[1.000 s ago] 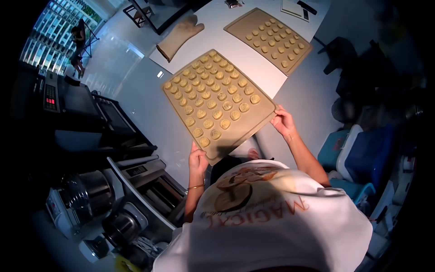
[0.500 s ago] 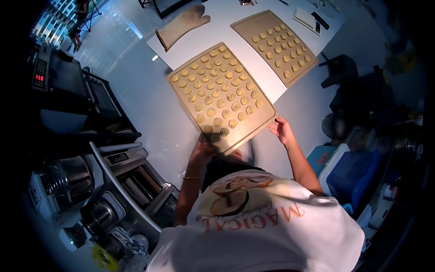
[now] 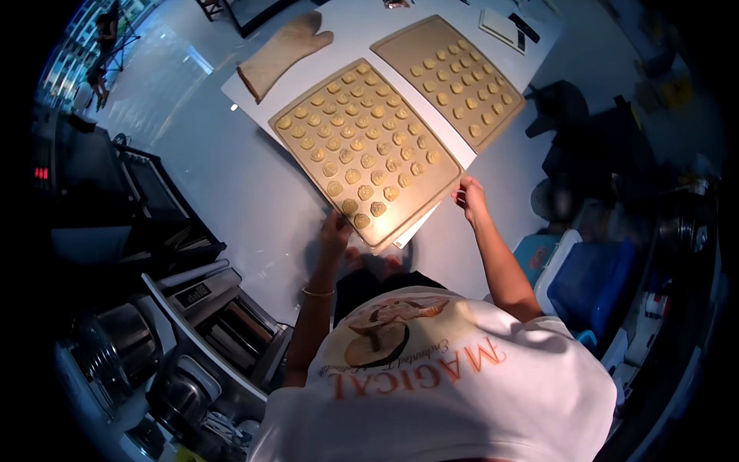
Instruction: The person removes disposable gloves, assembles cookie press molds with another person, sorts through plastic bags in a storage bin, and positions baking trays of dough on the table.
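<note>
A baking tray (image 3: 386,226) with rows of small round dough pieces (image 3: 358,145) is held in front of me, its far part over the white table and its near corner out past the edge. My left hand (image 3: 334,231) is closed at the near-left edge of this tray, fingers partly under it. At the right corner, my right hand (image 3: 469,199) has curled fingers right at the rim. To the right on the table lies a second baking tray (image 3: 396,54) with similar dough pieces covering only part of it.
A tan oven mitt (image 3: 281,54) lies on the white table (image 3: 354,31), left of the trays. Oven equipment (image 3: 154,185) stands to the left, with metal pots (image 3: 181,396) nearer me. A blue bin (image 3: 589,285) is at my right, near a dark chair (image 3: 558,112).
The held tray has moved forward, farther over the table and closer to the mitt and second tray. Both hands have moved along with it, and the view has shifted slightly.
</note>
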`<state>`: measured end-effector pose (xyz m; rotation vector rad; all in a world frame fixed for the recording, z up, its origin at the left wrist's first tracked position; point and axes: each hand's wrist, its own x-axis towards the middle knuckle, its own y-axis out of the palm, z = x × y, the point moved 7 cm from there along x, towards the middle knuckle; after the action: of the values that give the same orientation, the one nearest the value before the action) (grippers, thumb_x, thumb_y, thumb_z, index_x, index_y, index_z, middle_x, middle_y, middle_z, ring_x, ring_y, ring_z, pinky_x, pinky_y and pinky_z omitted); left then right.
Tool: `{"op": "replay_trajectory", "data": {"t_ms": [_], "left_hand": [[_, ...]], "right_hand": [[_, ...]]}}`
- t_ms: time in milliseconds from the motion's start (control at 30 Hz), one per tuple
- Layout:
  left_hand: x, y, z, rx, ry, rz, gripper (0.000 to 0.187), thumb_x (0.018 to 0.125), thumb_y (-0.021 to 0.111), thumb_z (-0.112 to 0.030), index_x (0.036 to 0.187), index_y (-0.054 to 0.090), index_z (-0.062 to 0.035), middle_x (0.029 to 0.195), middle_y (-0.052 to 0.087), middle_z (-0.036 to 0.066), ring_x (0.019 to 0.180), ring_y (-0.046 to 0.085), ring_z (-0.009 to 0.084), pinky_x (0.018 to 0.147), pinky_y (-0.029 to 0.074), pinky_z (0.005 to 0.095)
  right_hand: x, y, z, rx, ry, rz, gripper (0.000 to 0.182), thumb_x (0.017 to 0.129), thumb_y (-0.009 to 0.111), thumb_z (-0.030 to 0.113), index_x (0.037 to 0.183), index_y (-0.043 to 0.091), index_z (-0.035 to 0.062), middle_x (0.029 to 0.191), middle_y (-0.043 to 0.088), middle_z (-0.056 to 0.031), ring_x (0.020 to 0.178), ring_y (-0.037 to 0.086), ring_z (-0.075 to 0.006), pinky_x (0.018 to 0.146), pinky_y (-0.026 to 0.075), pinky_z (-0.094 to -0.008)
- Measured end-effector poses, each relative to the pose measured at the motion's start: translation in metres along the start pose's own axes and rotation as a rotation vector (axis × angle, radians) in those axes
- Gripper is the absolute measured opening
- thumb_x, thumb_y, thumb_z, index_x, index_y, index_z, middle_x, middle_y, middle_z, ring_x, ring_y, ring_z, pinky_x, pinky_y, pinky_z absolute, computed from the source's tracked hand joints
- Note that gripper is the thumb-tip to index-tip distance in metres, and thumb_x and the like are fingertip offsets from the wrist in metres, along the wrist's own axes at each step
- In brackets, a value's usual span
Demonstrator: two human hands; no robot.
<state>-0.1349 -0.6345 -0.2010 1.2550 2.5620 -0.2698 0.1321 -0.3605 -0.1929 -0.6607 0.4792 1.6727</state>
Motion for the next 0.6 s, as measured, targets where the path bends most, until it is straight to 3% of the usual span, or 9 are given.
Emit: {"op": "replay_trajectory", "data": {"t_ms": [167,233,267,367,400,433,500,600], "left_hand": [[0.007,0.013,-0.024,0.023,0.055,-0.026,0.044,0.076,0.054,0.003,0.12,0.055,-0.0027,0.084,0.063,0.005,0.062,0.051,0.0078,0.055,0.041,0.0218],[0.011,0.019,-0.015,-0.118,-0.122,-0.017,0.044,0.076,0.053,0.004,0.12,0.055,-0.0032,0.078,0.059,0.002,0.061,0.05,0.0074,0.055,0.042,0.0213],[0.01,0.019,-0.015,-0.019,-0.165,-0.047,0.046,0.076,0.053,0.003,0.121,0.055,-0.0062,0.072,0.053,-0.001,0.058,0.049,0.0065,0.053,0.042,0.0212],[0.012,0.015,-0.005,0.181,-0.08,-0.062,0.046,0.078,0.052,0.003,0.122,0.055,-0.0091,0.071,0.052,-0.003,0.057,0.048,0.0063,0.051,0.041,0.0208],[0.01,0.016,0.0,-0.017,-0.204,-0.069,0.046,0.079,0.051,0.003,0.123,0.055,-0.0118,0.071,0.052,-0.004,0.058,0.048,0.0061,0.053,0.042,0.0198],[0.009,0.016,-0.012,0.189,-0.127,-0.139,0.047,0.079,0.049,0.004,0.124,0.055,-0.009,0.069,0.05,-0.004,0.059,0.048,0.006,0.055,0.041,0.0192],[0.002,0.024,-0.025,0.062,-0.187,-0.192,0.046,0.075,0.052,0.003,0.12,0.057,-0.0042,0.065,0.047,-0.004,0.057,0.044,0.0066,0.054,0.039,0.0216],[-0.001,0.027,-0.028,0.253,-0.193,-0.305,0.044,0.075,0.052,-0.001,0.119,0.057,-0.004,0.068,0.057,0.003,0.059,0.053,0.0126,0.058,0.044,0.0269]], "right_hand": [[0.011,-0.008,0.012,-0.172,-0.015,0.012,0.009,0.092,0.049,0.018,0.085,0.05,0.0136,0.067,0.06,-0.0026,0.047,0.052,-0.0123,0.041,0.038,-0.0238],[0.015,-0.013,0.018,-0.214,-0.017,0.002,0.008,0.092,0.05,0.019,0.085,0.05,0.0135,0.068,0.062,-0.0032,0.047,0.052,-0.012,0.042,0.038,-0.0236],[0.017,-0.013,0.02,-0.159,-0.028,0.007,0.008,0.091,0.05,0.017,0.085,0.05,0.012,0.066,0.061,-0.005,0.045,0.052,-0.0125,0.039,0.035,-0.0232],[0.021,-0.013,0.028,-0.115,-0.039,0.067,0.01,0.091,0.05,0.015,0.081,0.05,0.0104,0.065,0.061,-0.0062,0.044,0.05,-0.0121,0.038,0.033,-0.0229],[0.026,-0.012,0.03,-0.147,-0.041,0.12,0.012,0.091,0.051,0.015,0.08,0.05,0.0103,0.065,0.061,-0.0058,0.044,0.05,-0.0117,0.039,0.033,-0.0228],[0.031,-0.015,0.031,-0.186,-0.04,0.175,0.013,0.091,0.052,0.015,0.078,0.05,0.0102,0.065,0.061,-0.0055,0.045,0.05,-0.0113,0.039,0.034,-0.0227],[0.035,-0.018,0.034,-0.212,-0.034,0.252,0.014,0.09,0.053,0.015,0.078,0.051,0.0099,0.065,0.061,-0.0053,0.045,0.05,-0.0111,0.04,0.034,-0.0226],[0.044,-0.019,0.034,-0.233,-0.008,0.39,0.015,0.09,0.054,0.016,0.076,0.052,0.0095,0.065,0.061,-0.0053,0.046,0.05,-0.0108,0.041,0.034,-0.0223]]}}
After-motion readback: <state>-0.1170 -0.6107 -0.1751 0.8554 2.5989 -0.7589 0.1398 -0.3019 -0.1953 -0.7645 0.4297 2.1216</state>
